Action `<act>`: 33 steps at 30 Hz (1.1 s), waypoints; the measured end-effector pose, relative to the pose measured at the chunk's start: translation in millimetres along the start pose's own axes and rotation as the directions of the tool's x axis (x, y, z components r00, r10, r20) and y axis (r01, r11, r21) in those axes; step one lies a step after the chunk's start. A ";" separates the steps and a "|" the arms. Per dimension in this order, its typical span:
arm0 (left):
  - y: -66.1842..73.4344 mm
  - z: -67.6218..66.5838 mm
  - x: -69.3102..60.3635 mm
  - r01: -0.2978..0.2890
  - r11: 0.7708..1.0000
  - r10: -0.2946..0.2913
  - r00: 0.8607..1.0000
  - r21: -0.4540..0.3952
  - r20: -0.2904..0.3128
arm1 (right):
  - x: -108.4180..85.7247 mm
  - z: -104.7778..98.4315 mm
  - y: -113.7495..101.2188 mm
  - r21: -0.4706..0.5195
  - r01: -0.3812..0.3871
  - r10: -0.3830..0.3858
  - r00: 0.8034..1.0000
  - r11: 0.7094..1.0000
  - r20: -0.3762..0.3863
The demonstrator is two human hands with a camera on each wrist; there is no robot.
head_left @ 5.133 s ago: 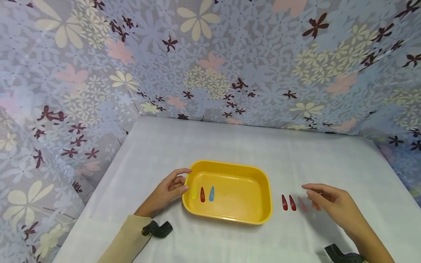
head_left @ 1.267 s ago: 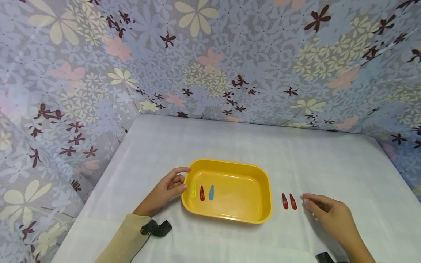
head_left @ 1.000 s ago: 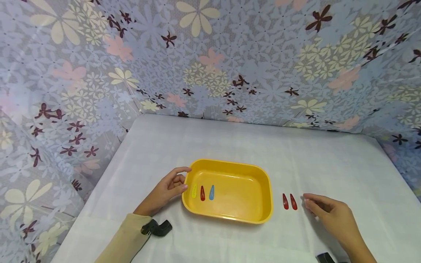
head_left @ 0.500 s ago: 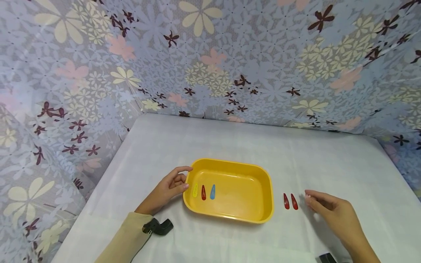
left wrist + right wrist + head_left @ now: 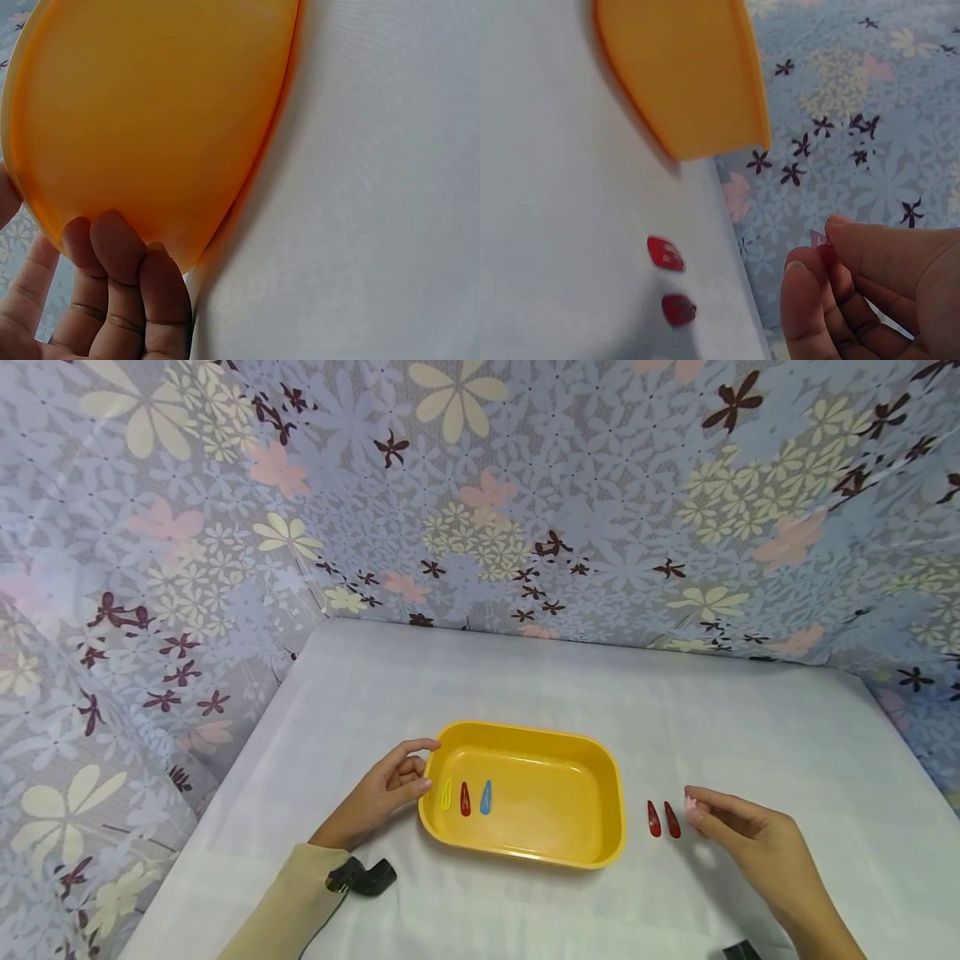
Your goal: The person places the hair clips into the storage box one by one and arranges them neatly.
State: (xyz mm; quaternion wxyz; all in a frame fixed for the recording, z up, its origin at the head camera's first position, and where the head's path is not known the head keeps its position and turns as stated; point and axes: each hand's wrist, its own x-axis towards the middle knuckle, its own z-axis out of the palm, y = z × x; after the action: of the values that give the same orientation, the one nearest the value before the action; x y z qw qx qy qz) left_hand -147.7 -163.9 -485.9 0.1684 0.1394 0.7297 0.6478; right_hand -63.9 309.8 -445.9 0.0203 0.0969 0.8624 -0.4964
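Starting far left, see beige sleeve [image 5: 281, 906], then left hand [image 5: 378, 793] with fingers curled against the end of yellow tray [image 5: 555, 810], gripping it. Inside, near that end, find yellow clip [image 5: 446, 794], red clip [image 5: 466, 799] and blue clip [image 5: 486, 797], side by side. Past the tray, note second red clip [image 5: 654, 819] and third red clip [image 5: 672, 820], flat on white cloth [image 5: 600, 685]. Just beyond, see pink clip [image 5: 691, 804], partly hidden, pinched between thumb and forefinger of right hand [image 5: 757, 835], clear of the cloth.
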 end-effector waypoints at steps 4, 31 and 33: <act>0.2 -0.1 0.1 0.003 1.000 -0.003 1.000 -0.002 0.002 | -2.4 2.2 -4.8 0.027 0.017 -0.018 1.000 0.999 0.010; -1.4 -1.3 -0.3 -0.033 0.999 0.034 0.999 -0.027 0.032 | -0.8 23.6 -49.1 0.086 0.156 -0.166 0.977 0.984 0.133; -0.7 -1.3 -0.5 -0.032 0.999 0.033 0.999 -0.029 0.032 | 0.0 25.9 -52.3 0.073 0.157 -0.166 0.976 0.985 0.140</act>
State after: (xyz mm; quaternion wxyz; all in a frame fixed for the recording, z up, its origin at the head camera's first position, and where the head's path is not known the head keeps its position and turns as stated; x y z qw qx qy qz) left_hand -147.7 -165.4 -486.5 0.1717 0.1592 0.7152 0.6586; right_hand -75.3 262.0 -414.4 0.0399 -0.0094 0.8478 -0.5287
